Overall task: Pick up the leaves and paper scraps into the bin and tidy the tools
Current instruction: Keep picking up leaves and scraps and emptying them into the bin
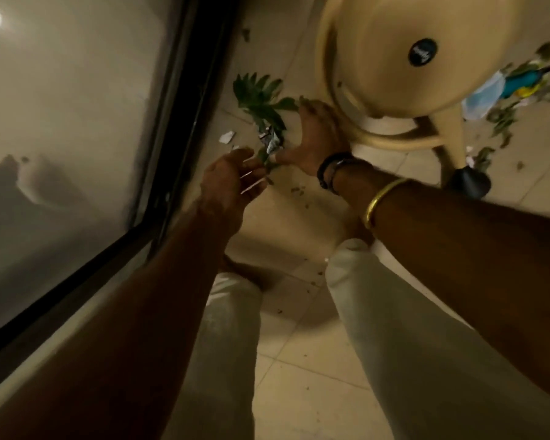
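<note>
A leafy green branch (262,96) lies on the tiled floor beside the door frame, with a crumpled paper scrap (271,140) among its lower leaves. A small white paper scrap (226,136) lies just left of it. My left hand (232,177) reaches in from the near side, fingers relaxed and their tips at the lowest leaves. My right hand (315,138) is spread open on the right of the pile, thumb touching the leaves, its back against the stool's ring. No bin or tools are in view.
A tan plastic stool (394,58) stands right behind my right hand, one black-capped foot (469,182) nearby. A glass sliding door with a dark frame (185,122) borders the left. More leaves (502,119), a blue face mask (483,96) and scraps litter the floor beyond the stool.
</note>
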